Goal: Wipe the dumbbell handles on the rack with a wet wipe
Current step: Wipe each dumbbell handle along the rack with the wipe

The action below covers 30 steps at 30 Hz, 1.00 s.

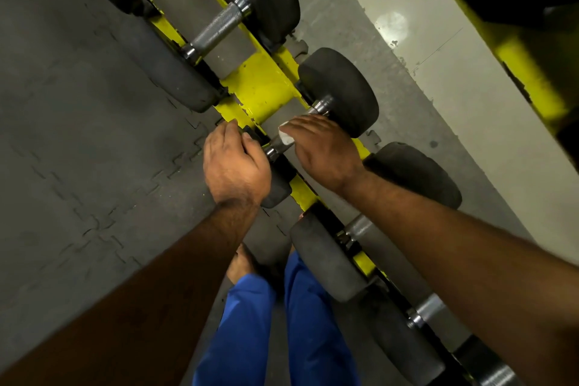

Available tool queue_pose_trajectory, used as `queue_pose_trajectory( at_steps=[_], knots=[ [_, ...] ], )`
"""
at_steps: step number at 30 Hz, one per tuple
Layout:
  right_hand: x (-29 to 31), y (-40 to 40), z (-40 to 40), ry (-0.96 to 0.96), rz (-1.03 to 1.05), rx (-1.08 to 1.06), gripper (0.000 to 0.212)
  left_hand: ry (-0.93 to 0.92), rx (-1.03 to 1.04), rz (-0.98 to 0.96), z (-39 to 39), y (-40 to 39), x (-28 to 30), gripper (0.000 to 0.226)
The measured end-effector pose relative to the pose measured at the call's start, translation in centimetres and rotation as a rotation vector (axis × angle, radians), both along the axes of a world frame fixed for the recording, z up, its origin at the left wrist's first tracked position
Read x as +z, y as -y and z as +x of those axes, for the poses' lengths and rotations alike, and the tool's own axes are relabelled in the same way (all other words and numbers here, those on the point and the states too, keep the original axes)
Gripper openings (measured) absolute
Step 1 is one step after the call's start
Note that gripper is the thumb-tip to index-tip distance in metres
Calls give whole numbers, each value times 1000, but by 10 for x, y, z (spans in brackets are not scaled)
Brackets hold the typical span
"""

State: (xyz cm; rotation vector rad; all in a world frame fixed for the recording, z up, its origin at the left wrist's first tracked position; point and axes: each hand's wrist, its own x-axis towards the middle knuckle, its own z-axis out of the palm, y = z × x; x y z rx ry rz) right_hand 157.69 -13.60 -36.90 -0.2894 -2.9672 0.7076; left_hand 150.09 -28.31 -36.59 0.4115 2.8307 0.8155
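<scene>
Right hand (316, 150) presses wipe (286, 137) around handle (277, 144), hiding most; left hand (233, 163) apparently grips weight (277, 180); yellow rack (260, 88) beneath.

Middle of the knurled handle (279, 142) covered by the right hand (319, 152); only a white corner of the wet wipe (286, 136) showing beneath the fingers. Near weight head (275, 180) of that dumbbell largely hidden under the left hand (233, 163). Lower dumbbell handle (360, 224) crossed by the right forearm. Blurred yellow beam (526, 72) at upper right, cut by the edge. Rack (260, 88) cropped top and bottom.
</scene>
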Motion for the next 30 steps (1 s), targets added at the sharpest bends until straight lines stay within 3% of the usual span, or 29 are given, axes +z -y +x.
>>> queue_pose_trajectory(
  at_steps=[8, 11, 14, 16, 19, 20, 25, 30],
  knots=[
    [20, 25, 5, 94, -615, -805, 22, 9, 0, 20, 0, 0, 4, 46],
    [12, 31, 0, 136, -987, -1137, 13, 9, -4, 17, -1, 0, 5, 46],
    [14, 29, -10, 160, -1281, -1380, 23, 8, -9, 14, -1, 0, 4, 45],
    [12, 21, -13, 226, -1266, -1423, 27, 0, -8, 22, -1, 0, 3, 45],
    [8, 4, -18, 402, -1176, -1364, 11, -17, -5, 29, -1, 1, 2, 44],
    [8, 0, -20, 413, -1195, -1352, 18, -19, -3, 29, -1, 0, 2, 44],
    [12, 17, -42, 159, -1470, -1488, 30, -11, -7, 13, -1, 1, 1, 47],
    [9, 17, -47, 79, -1361, -1593, 13, -33, -6, 16, 0, 1, -1, 47]
  ],
)
